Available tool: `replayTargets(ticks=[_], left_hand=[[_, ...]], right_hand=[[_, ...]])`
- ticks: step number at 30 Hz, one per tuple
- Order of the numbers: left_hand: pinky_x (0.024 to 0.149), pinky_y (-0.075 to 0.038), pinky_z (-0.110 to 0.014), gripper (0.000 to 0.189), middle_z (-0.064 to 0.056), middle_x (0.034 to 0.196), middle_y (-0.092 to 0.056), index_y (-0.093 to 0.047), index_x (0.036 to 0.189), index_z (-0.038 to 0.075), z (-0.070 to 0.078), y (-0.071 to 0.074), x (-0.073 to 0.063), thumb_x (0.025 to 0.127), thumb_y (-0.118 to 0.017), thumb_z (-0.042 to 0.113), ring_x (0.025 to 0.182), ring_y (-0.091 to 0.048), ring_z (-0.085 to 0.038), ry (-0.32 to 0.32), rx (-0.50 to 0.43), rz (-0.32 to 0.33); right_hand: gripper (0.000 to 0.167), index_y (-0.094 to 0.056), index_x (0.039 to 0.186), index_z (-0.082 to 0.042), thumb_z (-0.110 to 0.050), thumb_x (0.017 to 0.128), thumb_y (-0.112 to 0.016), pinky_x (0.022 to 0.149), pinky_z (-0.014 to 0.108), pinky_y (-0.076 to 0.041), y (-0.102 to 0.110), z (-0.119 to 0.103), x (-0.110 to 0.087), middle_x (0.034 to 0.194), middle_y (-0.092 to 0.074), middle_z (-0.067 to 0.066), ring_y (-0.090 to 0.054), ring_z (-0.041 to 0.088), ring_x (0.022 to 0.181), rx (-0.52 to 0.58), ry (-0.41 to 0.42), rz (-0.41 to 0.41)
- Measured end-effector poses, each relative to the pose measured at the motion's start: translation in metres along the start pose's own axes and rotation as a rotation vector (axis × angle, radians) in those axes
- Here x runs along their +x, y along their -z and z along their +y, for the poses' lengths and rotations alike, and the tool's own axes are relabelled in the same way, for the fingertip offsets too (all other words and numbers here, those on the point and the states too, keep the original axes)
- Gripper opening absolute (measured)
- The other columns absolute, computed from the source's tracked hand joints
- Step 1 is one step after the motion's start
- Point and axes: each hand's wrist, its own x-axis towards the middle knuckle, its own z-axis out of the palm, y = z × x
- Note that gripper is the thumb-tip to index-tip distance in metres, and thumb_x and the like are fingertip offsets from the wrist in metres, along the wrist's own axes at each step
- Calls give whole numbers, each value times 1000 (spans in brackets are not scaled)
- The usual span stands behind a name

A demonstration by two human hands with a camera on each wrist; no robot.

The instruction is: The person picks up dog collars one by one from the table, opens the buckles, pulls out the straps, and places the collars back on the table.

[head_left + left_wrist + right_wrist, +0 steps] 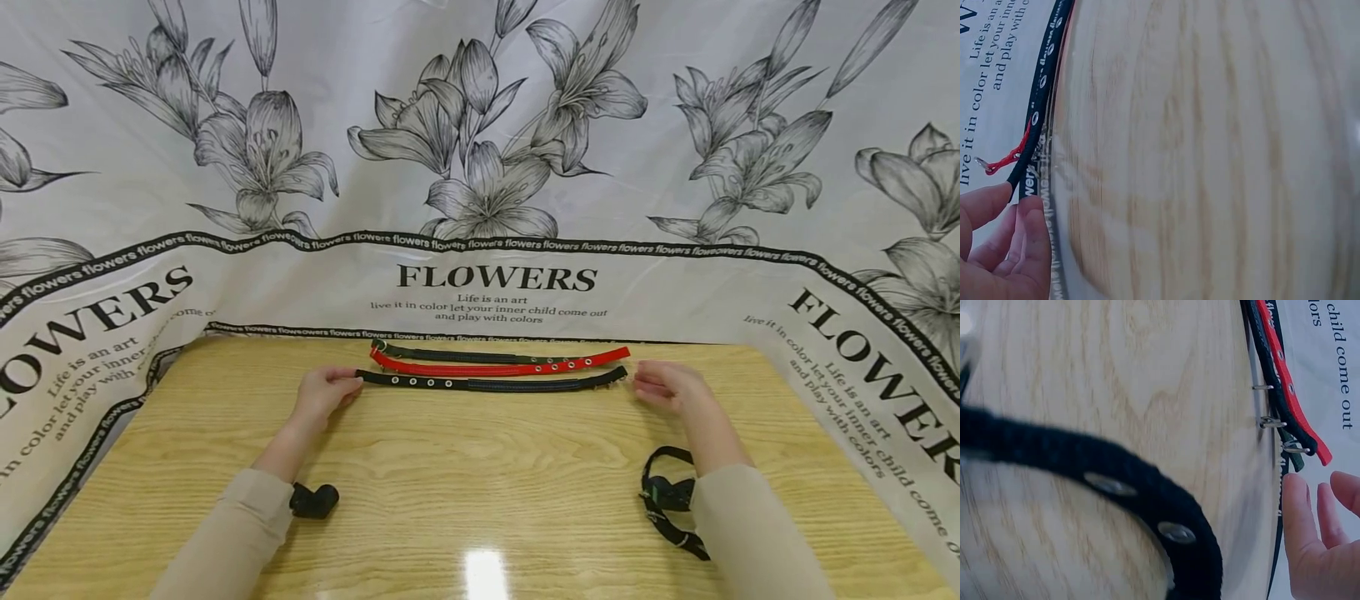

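Three collars lie side by side at the back of the wooden table: a dark green collar (465, 357), a red collar (480, 367) and, nearest the front, a dark navy collar (525, 386) with metal eyelets. My left hand (324, 395) pinches the eyelet end of the navy collar between thumb and fingers, as the left wrist view also shows. Just past the buckle end of that collar, my right hand (667, 385) hovers with relaxed fingers and nothing in them. In the right wrist view, a metal buckle (1296, 447) sits close to its fingertips.
A black collar (654, 521), curved in a loop, lies beside my right forearm; its eyelets show large in the right wrist view. A small black object (315, 501) is at my left wrist. White flower-printed cloth (495, 292) rises behind the wooden table (480, 467).
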Motion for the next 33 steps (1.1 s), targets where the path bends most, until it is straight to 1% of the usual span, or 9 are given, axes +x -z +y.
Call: replayTargets(ticks=[5,10,13,16,19,21,25,29,33], left_hand=[[67,-52,-21,37,-10,91,-66,-51,121,-14,5,2,-4,90,-60,4,74,-61,-6,33,-38,-26],[64,-52,-19,42,-11,91,-64,-46,125,-15,16,3,-14,90,-59,2,69,-62,-7,107,-148,-37],[63,-52,-19,45,-6,86,-62,-44,128,-13,22,2,-20,89,-60,3,67,-61,-7,141,-187,-15],[66,-52,-21,46,-2,81,-61,-44,128,-11,28,0,-26,88,-61,3,68,-61,-8,141,-201,11],[69,-52,-24,40,-6,85,-64,-47,123,-9,31,-6,-30,88,-62,5,71,-62,-10,126,-167,4],[72,-52,-27,37,-10,92,-65,-50,120,-7,32,-12,-33,89,-63,8,77,-64,-15,108,-117,-31],[82,-51,-36,34,-18,111,-61,-53,118,-6,34,-26,-38,90,-61,11,96,-62,-29,78,-38,-147],[88,-49,-41,34,-21,115,-59,-53,120,-7,35,-46,-44,91,-59,10,106,-58,-35,55,-32,-268],[85,-51,-41,35,-24,112,-61,-53,120,-8,33,-68,-50,89,-60,7,103,-59,-35,41,-62,-357]], right_hand=[[20,-63,77,-16,-7,93,-55,79,30,-53,9,-8,-7,70,-66,0,-67,13,69,-48,1,-37],[7,-59,95,-13,-8,93,-55,80,32,-53,19,-17,-15,75,-66,-4,-67,12,72,-152,61,-114],[10,-57,101,-13,-8,92,-56,80,33,-54,26,-20,-19,77,-66,-6,-66,11,74,-226,100,-135],[13,-56,103,-14,-10,92,-58,79,32,-54,35,-21,-23,79,-65,-8,-66,9,75,-292,126,-150],[11,-59,103,-17,-13,92,-59,78,30,-54,45,-20,-26,80,-65,-10,-65,8,77,-341,139,-170],[10,-62,95,-22,-13,92,-59,76,29,-55,51,-17,-29,81,-65,-11,-66,8,78,-366,145,-183],[20,-65,82,-31,-14,92,-59,74,30,-55,60,-7,-33,83,-66,-12,-65,8,79,-421,128,-207],[10,-67,94,-24,-16,91,-61,76,34,-54,70,4,-38,89,-65,-12,-63,8,81,-522,136,-192],[14,-66,104,-17,-18,91,-61,75,35,-54,84,11,-43,90,-64,-13,-61,6,81,-608,153,-154]])
